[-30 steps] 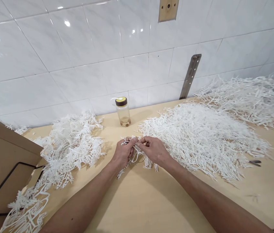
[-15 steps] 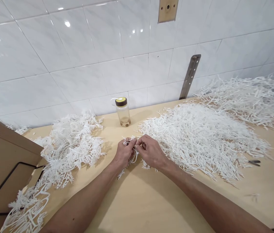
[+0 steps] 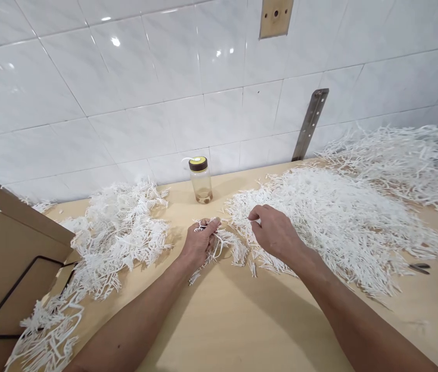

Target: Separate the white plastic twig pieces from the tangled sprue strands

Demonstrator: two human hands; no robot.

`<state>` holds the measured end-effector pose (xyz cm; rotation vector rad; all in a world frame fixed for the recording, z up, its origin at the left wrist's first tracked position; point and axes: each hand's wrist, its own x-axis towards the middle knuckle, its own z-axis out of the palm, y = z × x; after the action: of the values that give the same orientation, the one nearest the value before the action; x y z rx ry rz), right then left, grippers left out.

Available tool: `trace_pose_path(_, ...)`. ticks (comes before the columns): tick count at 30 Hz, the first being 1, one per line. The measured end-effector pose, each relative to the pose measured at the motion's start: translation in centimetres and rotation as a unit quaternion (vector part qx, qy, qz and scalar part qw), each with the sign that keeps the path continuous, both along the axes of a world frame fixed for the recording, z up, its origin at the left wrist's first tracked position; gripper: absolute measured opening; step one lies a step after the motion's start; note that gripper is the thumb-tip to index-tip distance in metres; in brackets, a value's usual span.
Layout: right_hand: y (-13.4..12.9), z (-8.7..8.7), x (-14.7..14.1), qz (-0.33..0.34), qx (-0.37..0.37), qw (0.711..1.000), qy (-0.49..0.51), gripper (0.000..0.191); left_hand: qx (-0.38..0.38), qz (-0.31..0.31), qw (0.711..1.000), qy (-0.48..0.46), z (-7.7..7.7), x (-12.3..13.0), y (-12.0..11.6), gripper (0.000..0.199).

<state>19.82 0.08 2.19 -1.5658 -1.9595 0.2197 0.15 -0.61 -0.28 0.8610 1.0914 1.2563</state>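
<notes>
My left hand [image 3: 199, 242] pinches a branching white plastic strand cluster [image 3: 224, 243]. My right hand's [image 3: 275, 230] fingers curl; I can't tell whether they meet.

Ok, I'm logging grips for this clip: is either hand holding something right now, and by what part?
The left hand pinches a branching white piece near one end. Whether the right hand holds anything cannot be told.

Pretty bright overall, with small glare spots on the tiled wall [image 3: 172, 67]. Soft arm shadows on the table [image 3: 219, 325]; top-right corner's dark and blurry.
</notes>
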Motion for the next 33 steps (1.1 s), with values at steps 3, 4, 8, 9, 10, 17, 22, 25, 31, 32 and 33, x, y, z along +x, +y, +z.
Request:
trace_pose_path(3, -0.1, -0.2, -0.2, 0.033, -0.014, 0.999, 0.004, 0.015, -0.001, -0.003, 1.000, 0.010, 0.1, 0.1, -0.1, 0.045)
trace_pose_path(4, -0.3, -0.3, -0.6, 0.052, -0.024, 0.998, 0.028, 0.016, -0.004, -0.004, 1.000, 0.016, 0.2, 0.2, -0.2, 0.045)
trace_pose_path(8, -1.0, -0.6, -2.6, 0.101, -0.068, 0.986, 0.113, 0.020, -0.006, -0.008, 0.999, 0.041, 0.7, 0.7, -0.8, 0.043)
trace_pose_path(9, -1.2, -0.6, -3.0, 0.102, -0.082, 0.984, 0.123, 0.020, -0.005, -0.010, 0.999, 0.045, 0.9, 0.8, -0.9, 0.042)
trace_pose_path(10, -1.3, -0.7, -3.3, 0.099, -0.097, 0.982, 0.131, 0.020, -0.005, -0.012, 0.999, 0.047, 1.0, 0.9, -1.0, 0.041)
trace_pose_path(17, -1.8, -1.3, -4.2, 0.099, -0.068, 0.981, 0.154, 0.011, -0.014, 0.005, 0.999, 0.050, 1.1, 1.1, -1.3, 0.042)
trace_pose_path(22, -1.9, -1.9, -4.6, 0.136, 0.045, 0.985, 0.099, 0.013, -0.011, 0.015, 0.999, 0.048, 1.4, 1.3, -1.5, 0.043)
trace_pose_path(25, -2.0, -2.0, -4.6, 0.159, 0.060, 0.984, 0.053, 0.016, -0.002, 0.018, 0.998, 0.060, 1.3, 1.4, -1.5, 0.041)
trace_pose_path(31, -3.4, -1.6, -5.5, 0.270, 0.051, 0.961, 0.022, 0.016, 0.030, 0.066, 0.992, 0.099, 0.7, 0.5, -0.7, 0.041)
trace_pose_path(32, -3.6, -1.4, -5.6, 0.282, 0.058, 0.957, 0.038, 0.015, 0.032, 0.067, 0.992, 0.100, 0.7, 0.2, -0.5, 0.041)
trace_pose_path(33, -3.6, -1.3, -5.6, 0.281, 0.067, 0.955, 0.064, 0.015, 0.030, 0.059, 0.993, 0.094, 0.7, 0.0, -0.4, 0.040)
